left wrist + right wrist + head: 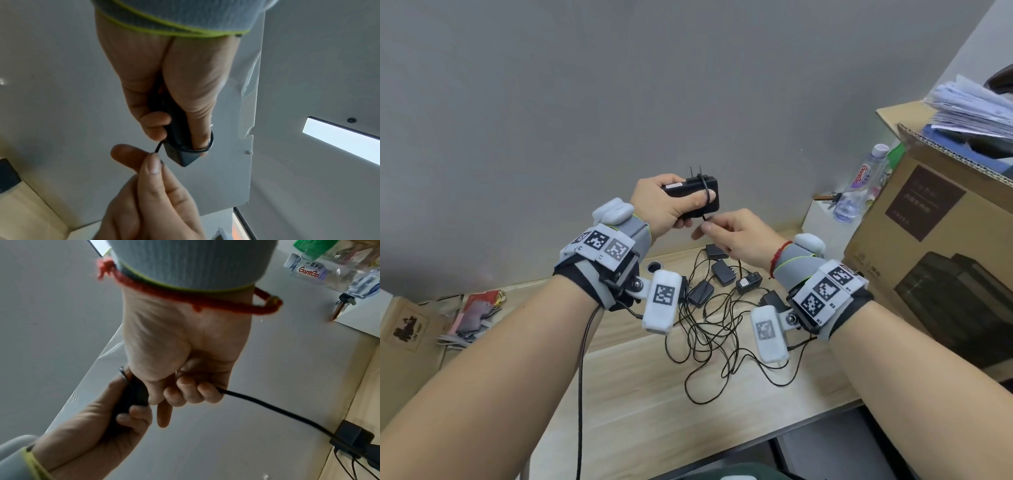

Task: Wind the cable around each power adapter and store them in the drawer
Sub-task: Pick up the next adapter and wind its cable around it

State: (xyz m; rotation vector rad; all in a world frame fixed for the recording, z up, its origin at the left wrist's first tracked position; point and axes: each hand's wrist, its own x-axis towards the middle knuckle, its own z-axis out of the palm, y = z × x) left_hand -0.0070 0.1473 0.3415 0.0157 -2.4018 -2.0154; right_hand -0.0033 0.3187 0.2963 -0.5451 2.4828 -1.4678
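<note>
Our left hand (pixel 659 202) grip holds the adapter (pixel 693 195); right hand (pixel 736 236) grip just below pinches its cable (pixel 159 147).

adapters (pixel 724 274) tangled mid-desk (pixel 640 394), cardboard box (pixel 928 219) right, bottle (pixel 859 185) behind

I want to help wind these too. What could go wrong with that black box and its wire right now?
The cable loops over the left hand's thumb on the adapter, so it might trap it or slip loose. The right hand pulls cable from the tangle on the desk; it could snag other adapters.
</note>
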